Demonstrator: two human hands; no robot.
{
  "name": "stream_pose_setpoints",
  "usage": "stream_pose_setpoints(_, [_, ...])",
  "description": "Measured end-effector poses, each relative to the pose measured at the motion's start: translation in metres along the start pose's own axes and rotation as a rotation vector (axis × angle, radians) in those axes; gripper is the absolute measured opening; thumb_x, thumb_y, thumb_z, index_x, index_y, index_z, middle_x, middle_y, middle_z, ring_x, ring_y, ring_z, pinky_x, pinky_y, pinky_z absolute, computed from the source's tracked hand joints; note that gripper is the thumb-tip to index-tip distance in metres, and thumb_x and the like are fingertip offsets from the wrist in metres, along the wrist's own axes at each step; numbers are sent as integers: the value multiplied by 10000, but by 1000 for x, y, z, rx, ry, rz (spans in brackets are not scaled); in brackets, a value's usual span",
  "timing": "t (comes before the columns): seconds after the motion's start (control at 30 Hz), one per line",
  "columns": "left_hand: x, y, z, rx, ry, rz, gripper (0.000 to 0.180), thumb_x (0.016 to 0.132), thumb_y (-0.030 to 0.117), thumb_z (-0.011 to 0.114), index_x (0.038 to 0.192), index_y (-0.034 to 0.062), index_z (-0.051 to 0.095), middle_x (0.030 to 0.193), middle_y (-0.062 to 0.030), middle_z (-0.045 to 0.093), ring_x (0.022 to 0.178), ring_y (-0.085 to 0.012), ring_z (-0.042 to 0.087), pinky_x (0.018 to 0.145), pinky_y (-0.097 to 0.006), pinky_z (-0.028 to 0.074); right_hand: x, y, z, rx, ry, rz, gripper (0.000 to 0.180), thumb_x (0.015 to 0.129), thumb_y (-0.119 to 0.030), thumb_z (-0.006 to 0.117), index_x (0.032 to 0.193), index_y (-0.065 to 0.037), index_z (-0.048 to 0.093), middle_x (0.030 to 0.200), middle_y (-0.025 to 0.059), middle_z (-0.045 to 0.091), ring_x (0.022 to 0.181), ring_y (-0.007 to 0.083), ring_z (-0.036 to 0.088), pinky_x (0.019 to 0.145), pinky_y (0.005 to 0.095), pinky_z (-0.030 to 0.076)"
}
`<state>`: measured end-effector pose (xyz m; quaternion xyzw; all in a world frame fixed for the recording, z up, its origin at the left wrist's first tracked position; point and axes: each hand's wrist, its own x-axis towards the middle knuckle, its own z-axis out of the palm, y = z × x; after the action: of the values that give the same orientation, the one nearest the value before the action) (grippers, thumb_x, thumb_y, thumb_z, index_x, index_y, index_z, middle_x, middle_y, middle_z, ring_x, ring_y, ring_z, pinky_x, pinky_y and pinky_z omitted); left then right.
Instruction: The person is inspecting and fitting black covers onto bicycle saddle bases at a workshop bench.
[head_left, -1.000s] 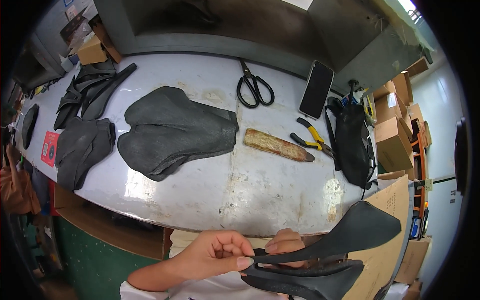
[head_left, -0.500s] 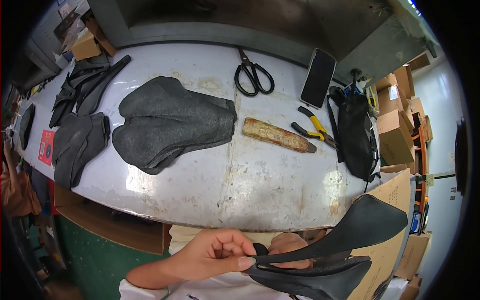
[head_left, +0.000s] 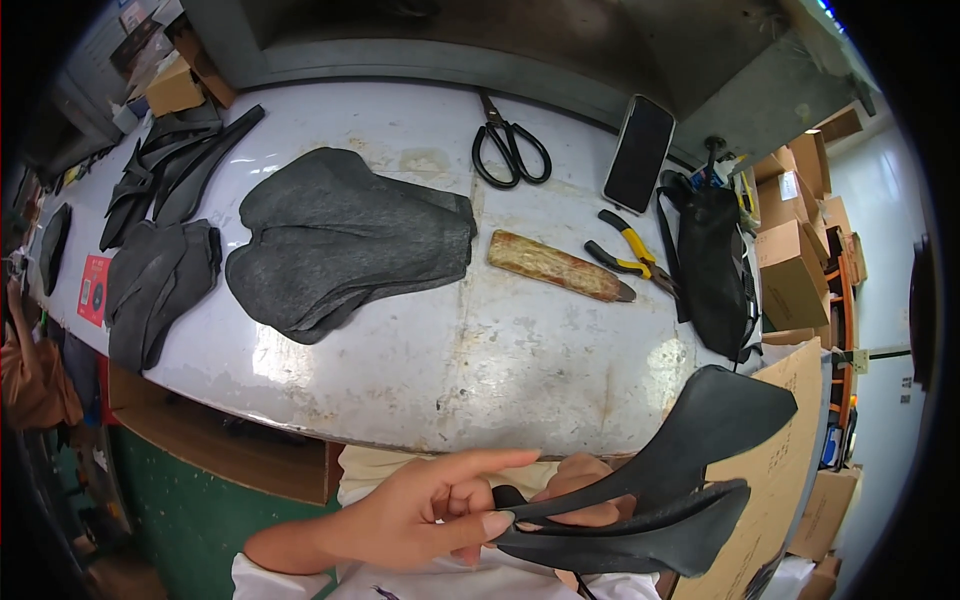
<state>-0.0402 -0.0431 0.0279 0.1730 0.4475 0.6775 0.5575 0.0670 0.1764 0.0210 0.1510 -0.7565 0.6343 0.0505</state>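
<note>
A black saddle-shaped piece with two flaring wings joined at a narrow nose is held over my lap, below the table edge. My left hand pinches the nose between the thumb and curled fingers, its index finger stretched out to the right. Behind the piece, my right hand grips it, its fingers partly hidden. A stack of dark grey saddle-shaped pieces lies on the table ahead. To its right is a short blade with a wrapped, stained handle.
The white table also bears black-handled scissors, a phone, yellow-and-black pliers and a black pouch. More black pieces lie left, near a red card. Cardboard boxes stand at right.
My left index finger has straightened away from the piece. The far wing has swung slightly left and up, and the near wing has risen a little.
</note>
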Motion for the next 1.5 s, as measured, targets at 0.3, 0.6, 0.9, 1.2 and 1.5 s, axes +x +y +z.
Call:
stream_pose_setpoints(0.3, [-5,-10,2,237,-49,154,462,991,76,536,1445,69,448,748,14,608,631,-32,584,565,-198,452,-26,42,-4,55,-381,671,210,806,-90,762,997,-26,702,832,93,690,728,156,662,660,352,513])
stream_pose_setpoints(0.6, [-18,-7,-11,-256,-34,-192,423,997,39,515,1418,51,476,787,-21,628,649,-50,588,613,-197,477,-29,33,21,220,-32,520,277,780,-61,778,1032,-33,667,899,113,682,794,196,654,674,365,508])
stream_pose_setpoints(0.9, [-13,1,-1,-244,26,-232,379,946,-27,541,1323,-61,534,719,-72,649,592,-110,617,572,-242,516,-7,20,38,397,336,341,363,750,-29,797,1071,-42,627,974,136,673,868,243,645,690,380,501])
stream_pose_setpoints(1.2, [-11,-14,15,7,81,87,412,908,-54,597,1318,-45,551,696,-42,662,599,-60,628,551,-172,479,-13,25,43,545,495,266,202,925,-229,646,847,-43,656,740,87,660,682,249,641,617,357,512])
stream_pose_setpoints(1.5, [12,-23,-2,28,187,368,637,939,44,598,1492,66,284,713,-13,548,653,-53,567,597,-203,436,7,-1,42,682,342,405,445,900,-440,667,814,-4,696,810,130,681,811,232,678,745,324,542])
